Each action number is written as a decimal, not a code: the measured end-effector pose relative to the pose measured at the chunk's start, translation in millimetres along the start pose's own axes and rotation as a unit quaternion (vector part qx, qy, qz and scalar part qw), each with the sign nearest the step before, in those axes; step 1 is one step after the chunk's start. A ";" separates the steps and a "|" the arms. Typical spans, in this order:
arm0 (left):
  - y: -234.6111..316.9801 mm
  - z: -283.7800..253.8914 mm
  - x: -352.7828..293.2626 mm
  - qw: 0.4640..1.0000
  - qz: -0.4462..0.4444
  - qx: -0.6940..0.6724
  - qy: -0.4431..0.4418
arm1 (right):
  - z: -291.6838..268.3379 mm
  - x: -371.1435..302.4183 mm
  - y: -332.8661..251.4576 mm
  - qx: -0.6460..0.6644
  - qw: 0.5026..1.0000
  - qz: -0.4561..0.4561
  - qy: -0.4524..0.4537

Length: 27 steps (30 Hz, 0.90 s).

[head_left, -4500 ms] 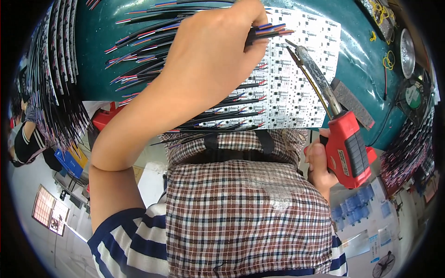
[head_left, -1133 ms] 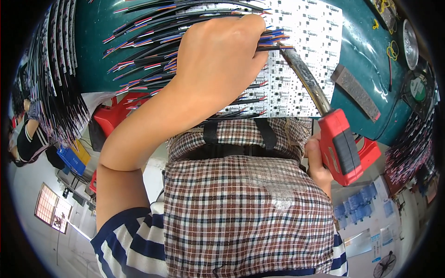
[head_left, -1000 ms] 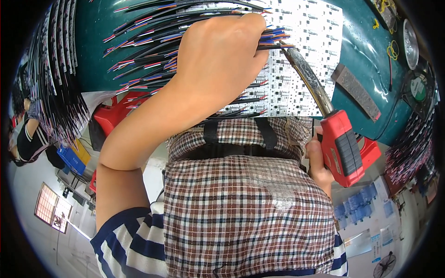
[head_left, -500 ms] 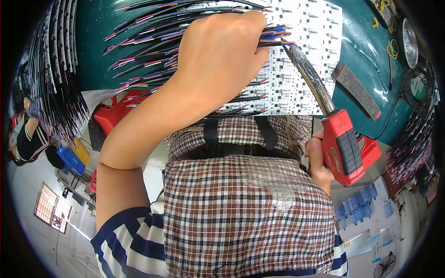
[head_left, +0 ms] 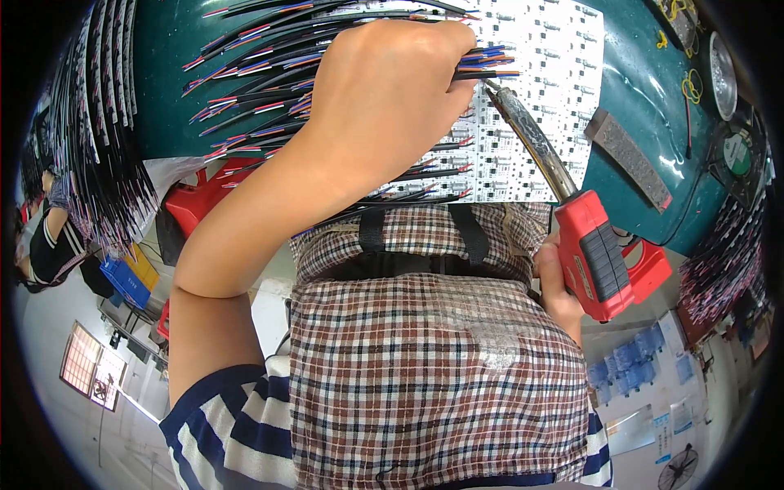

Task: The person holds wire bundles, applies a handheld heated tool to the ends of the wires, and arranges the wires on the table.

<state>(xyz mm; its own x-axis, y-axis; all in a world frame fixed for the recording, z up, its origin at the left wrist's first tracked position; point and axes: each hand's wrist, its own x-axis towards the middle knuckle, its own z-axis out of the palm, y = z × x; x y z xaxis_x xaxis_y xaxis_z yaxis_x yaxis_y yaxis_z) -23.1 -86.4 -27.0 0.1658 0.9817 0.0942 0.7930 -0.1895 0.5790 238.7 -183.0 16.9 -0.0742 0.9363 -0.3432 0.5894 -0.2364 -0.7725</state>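
My left hand (head_left: pixel 392 86) is closed round a bundle of black cables, whose blue and orange wire ends (head_left: pixel 488 59) stick out past the thumb. Beneath it lies a white panel of circuit boards (head_left: pixel 535 122), with other cables along its left part. In my right hand (head_left: pixel 557 282) is a red and black soldering iron (head_left: pixel 600 253), its handle gripped low at the right. The iron's metal barrel slants up and left over the panel, and its tip is just below the wire ends, near my left thumb. My left fingertips are mostly hidden behind the hand.
A grey rectangular block (head_left: pixel 627 159) lies right of the panel on the green table (head_left: pixel 653 82). Farther right are a metal bowl (head_left: pixel 722 77) and a small fan (head_left: pixel 737 155). Hanging cable bundles (head_left: pixel 102 155) line the left side, where another person's arm (head_left: pixel 55 220) shows.
The soldering iron has shifted slightly left and down, so its tip has moved from the wire ends to just below them. My left hand has barely moved and still grips the cables.
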 end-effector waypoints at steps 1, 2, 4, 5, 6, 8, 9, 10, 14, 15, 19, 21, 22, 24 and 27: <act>0.4 -0.4 0.2 1.000 -0.001 0.004 -0.002 | -0.4 0.5 -0.6 -0.004 1.000 -0.006 -0.001; 0.7 -0.8 0.5 1.000 0.000 0.004 -0.002 | -0.8 0.7 -0.9 -0.007 1.000 -0.013 -0.002; 0.1 -0.9 0.4 1.000 0.001 0.011 -0.005 | -3.9 -1.7 2.4 -0.022 0.999 -0.022 -0.006; -0.8 -0.7 0.4 1.000 0.000 0.010 -0.005 | -4.7 -2.4 4.5 -0.038 0.999 -0.030 -0.010; -1.8 -0.4 0.6 1.000 0.004 0.008 -0.003 | -4.2 -1.6 6.3 -0.039 0.999 -0.030 -0.011; -1.1 -0.5 1.6 1.000 0.010 0.007 -0.003 | -3.8 -0.8 9.6 -0.028 0.992 -0.122 -0.011; -0.8 -0.5 2.0 1.000 0.009 0.010 -0.007 | -2.9 -2.7 9.8 -0.028 0.992 -0.122 -0.010; -0.7 -0.7 1.9 1.000 0.008 0.013 -0.010 | -1.2 -5.4 9.6 -0.010 0.996 -0.089 0.009; -2.1 2.5 0.3 1.000 0.011 -0.012 0.018 | 1.0 -7.2 15.3 0.018 0.997 -0.076 0.021; -0.4 0.9 0.0 0.998 0.004 -0.048 0.037 | 0.4 -7.1 15.8 0.018 0.997 -0.077 0.020; 2.1 -17.0 4.6 0.994 -0.025 -0.106 -0.018 | 0.0 -8.3 19.3 0.023 0.996 -0.082 0.027; 2.9 -19.8 2.4 0.995 -0.025 -0.093 -0.015 | 0.1 -9.4 20.9 0.027 0.996 -0.084 0.033; 4.0 -20.8 1.2 0.996 -0.026 -0.081 -0.013 | -0.1 -10.3 21.9 0.023 0.995 -0.088 0.035; 11.2 -26.7 4.3 0.994 -0.034 -0.093 0.036 | -1.1 -12.1 22.7 0.019 0.995 -0.092 0.038; 27.6 -43.8 8.6 0.988 -0.070 -0.107 0.088 | -4.6 -15.6 22.4 0.019 0.996 -0.087 0.032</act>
<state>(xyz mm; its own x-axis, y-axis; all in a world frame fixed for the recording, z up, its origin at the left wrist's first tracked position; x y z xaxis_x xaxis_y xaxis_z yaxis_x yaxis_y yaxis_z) -25.4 -82.2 25.4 -0.0563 0.9900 0.1296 0.6563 -0.0612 0.7520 256.8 -201.8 7.4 -0.1205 0.9781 -0.1696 0.5418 -0.0784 -0.8369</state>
